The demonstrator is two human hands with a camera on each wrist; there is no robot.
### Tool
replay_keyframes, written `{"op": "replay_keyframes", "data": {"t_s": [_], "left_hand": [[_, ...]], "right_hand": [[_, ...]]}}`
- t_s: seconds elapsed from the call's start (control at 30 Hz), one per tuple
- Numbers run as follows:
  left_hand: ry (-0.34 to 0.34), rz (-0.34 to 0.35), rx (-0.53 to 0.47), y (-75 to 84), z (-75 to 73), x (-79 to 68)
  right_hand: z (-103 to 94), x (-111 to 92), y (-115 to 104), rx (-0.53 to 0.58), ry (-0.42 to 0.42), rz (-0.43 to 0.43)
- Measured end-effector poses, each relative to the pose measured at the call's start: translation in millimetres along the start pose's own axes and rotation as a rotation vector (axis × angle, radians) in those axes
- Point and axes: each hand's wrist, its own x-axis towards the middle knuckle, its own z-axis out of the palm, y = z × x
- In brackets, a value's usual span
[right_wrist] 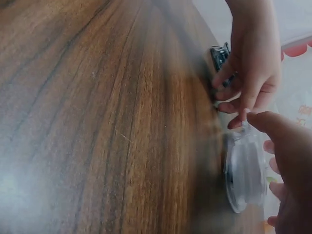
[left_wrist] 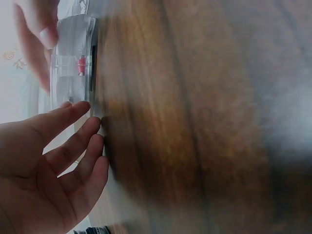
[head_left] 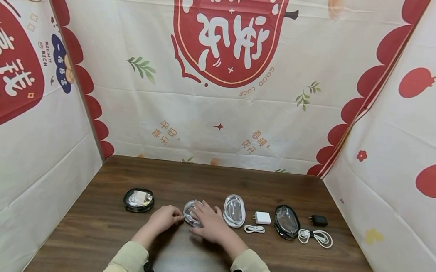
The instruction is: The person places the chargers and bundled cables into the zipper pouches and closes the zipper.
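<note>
A small clear oval case (head_left: 188,213) lies on the table between both hands. My left hand (head_left: 165,220) is at its left end, thumb and fingertips pinching a small clear tab (right_wrist: 245,117) there. Over the case, my right hand (head_left: 209,223) holds it, with the thumb on the near side and the fingers across the top and far side. Through the case wall a small red piece (left_wrist: 81,66) shows in the left wrist view. The rest of the contents is hard to make out.
At left lies a filled black-rimmed case (head_left: 138,200). Rightward are a clear case (head_left: 234,211), white charger (head_left: 262,217), short white cable (head_left: 254,229), black-rimmed case (head_left: 287,222), black charger (head_left: 318,220) and tied white cable (head_left: 315,238). Printed cloth (head_left: 219,111) backs the table.
</note>
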Motion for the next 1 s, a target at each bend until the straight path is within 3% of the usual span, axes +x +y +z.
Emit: {"op": "replay_keyframes", "data": {"t_s": [0.23,0.4,0.63,0.83,1.0], "left_hand": [[0.016,0.012,-0.055,0.7,1.8,-11.1],[0.062,-0.019,-0.122,3.3,2.0,-16.0],[0.201,-0.157,-0.322,13.3,10.9,-15.5],[0.263,-0.185,-0.409,20.7,21.8,-13.0],[0.294,-0.221,-0.466,23.2,26.9,-13.4]], "right_hand": [[-8.0,-19,2,0.047,0.172,0.060],[-9.4,-36,3,0.038,0.194,0.139],[-10.4,-55,-8,0.081,0.216,0.228],[-8.4,-55,-18,0.164,0.162,0.247],[-5.8,-46,-19,0.253,0.186,0.277]]}}
